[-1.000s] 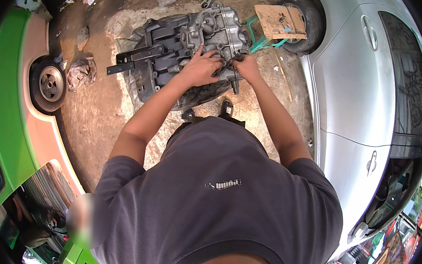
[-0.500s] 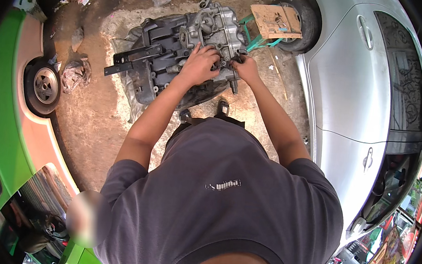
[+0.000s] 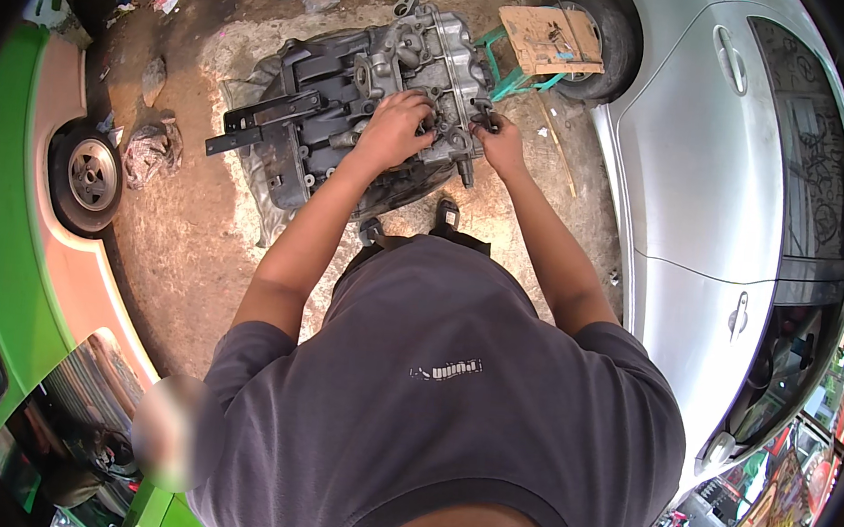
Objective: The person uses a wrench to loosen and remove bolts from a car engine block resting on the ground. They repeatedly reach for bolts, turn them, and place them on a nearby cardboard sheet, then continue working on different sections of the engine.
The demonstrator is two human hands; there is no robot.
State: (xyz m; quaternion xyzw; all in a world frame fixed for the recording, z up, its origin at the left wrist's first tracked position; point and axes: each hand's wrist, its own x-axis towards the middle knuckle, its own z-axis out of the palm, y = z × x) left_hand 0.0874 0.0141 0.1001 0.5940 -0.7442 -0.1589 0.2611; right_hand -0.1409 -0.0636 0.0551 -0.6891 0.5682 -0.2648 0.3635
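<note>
A grey metal engine (image 3: 441, 49) with a black ribbed cover (image 3: 296, 157) on its left side lies on the ground in front of me. Over its near middle part, my left hand (image 3: 393, 133) rests with fingers bent and thumb close to them; what is between the fingertips is hidden. At the engine's right end, my right hand (image 3: 501, 148) is closed, thumb and fingers pinching a small dark part (image 3: 490, 123) whose kind is too small to make out. A stubby dark pipe (image 3: 465, 173) sticks out of the engine just below that hand.
A small stool (image 3: 552, 42) with a wooden top and green legs stands beyond the engine, by a car tyre (image 3: 617, 40). A silver car (image 3: 700, 187) lines the right; a green and pink vehicle (image 3: 37, 129) the left. Crumpled plastic (image 3: 153, 150) lies on the ground.
My right hand has shifted slightly right, and its fingers have turned around the dark part. My left hand has drawn its fingers in and moved a little lower on the engine.
</note>
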